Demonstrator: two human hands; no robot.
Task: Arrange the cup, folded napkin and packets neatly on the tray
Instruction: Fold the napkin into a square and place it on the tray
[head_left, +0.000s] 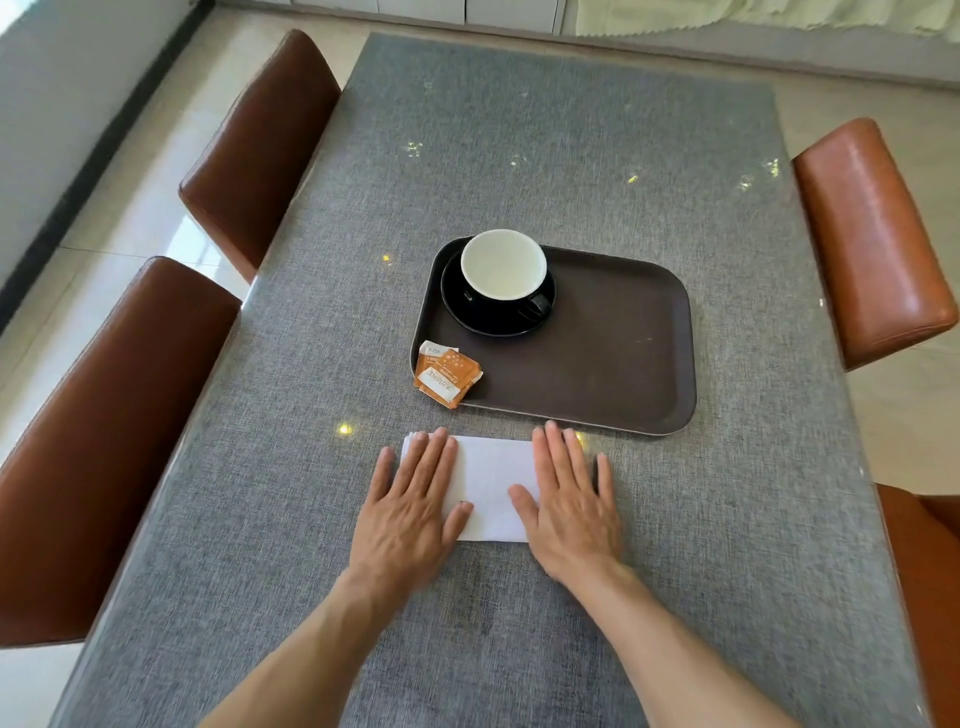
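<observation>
Both hands, left (410, 512) and right (569, 512), press flat (fingers spread) on napkin (488, 486).

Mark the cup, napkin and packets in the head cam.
cup (503, 265), head view: white inner wall.
napkin (491, 483), head view: bare middle between the two hands.
packets (447, 376), head view: orange top packet, over the tray's near-left corner.

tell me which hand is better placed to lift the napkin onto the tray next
Right, probably. The right hand lies flat on the napkin directly below the bare part of the tray. The left hand sits below the packets at the tray's near left corner.
</observation>
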